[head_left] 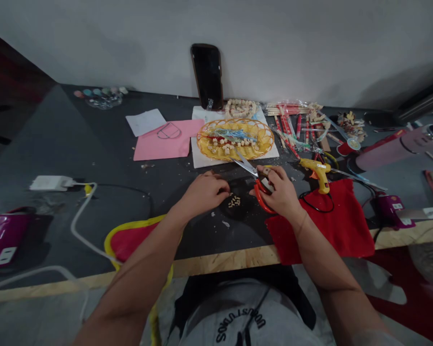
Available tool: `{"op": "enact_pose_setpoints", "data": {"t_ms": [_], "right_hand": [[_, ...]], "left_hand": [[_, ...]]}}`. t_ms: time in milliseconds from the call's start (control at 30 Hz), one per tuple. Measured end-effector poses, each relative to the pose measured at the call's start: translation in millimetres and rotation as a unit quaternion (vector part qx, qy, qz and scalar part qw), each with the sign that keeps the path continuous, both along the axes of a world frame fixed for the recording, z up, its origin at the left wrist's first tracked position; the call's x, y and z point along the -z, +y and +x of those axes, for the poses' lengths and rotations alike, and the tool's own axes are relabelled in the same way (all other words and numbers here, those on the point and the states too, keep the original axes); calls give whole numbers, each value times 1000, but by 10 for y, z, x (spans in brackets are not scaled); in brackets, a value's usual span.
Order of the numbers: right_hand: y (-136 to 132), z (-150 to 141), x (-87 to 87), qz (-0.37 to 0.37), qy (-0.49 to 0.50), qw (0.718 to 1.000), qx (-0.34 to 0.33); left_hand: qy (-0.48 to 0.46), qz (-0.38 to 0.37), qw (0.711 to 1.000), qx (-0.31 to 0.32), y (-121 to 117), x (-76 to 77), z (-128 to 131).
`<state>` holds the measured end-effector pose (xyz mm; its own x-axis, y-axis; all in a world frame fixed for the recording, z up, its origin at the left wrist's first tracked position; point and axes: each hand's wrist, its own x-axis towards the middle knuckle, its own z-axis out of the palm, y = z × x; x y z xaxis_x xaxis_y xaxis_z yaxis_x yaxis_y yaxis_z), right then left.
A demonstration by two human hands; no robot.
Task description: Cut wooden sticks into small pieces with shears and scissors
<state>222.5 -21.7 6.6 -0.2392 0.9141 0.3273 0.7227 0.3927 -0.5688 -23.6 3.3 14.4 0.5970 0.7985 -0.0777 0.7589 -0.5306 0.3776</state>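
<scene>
The right hand (279,190) has its grip clamped on the orange-handled steel scissors (254,180), just in front of the yellow woven plastic basket (235,139). The left hand (205,191) pinches, grip together, at small pale wooden pieces (234,202) on the dark counter (111,158). The step seems to be cutting; it calls for steady fingers.

- Orange-red handles and silver blades on the scissors (257,180) in the right hand (279,192).
- Small pale beige pieces (234,202) between the hands, on a dark grey table (94,158).
- Red cloth (332,223) under the right wrist.
- Yellow glue gun (317,172) just right of the right hand.
- Yellow woven basket (235,139) beyond the hands, on white paper.
- Pink sheet (166,142) with a dark line drawing, beyond the left hand (204,192).
- Black phone (207,77) against a white wall.
</scene>
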Motion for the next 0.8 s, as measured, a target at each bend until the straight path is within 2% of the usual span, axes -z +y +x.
{"op": "enact_pose_setpoints", "data": {"t_ms": [367, 633, 800], "right_hand": [[9, 4, 17, 11, -6, 1000, -8], [6, -4, 16, 26, -12, 999, -17], [3, -5, 16, 19, -13, 1000, -19]], "left_hand": [[29, 28, 999, -33, -39, -29, 59], [64, 1, 998, -29, -45, -47, 56], [53, -10, 998, -29, -47, -35, 62]]}}
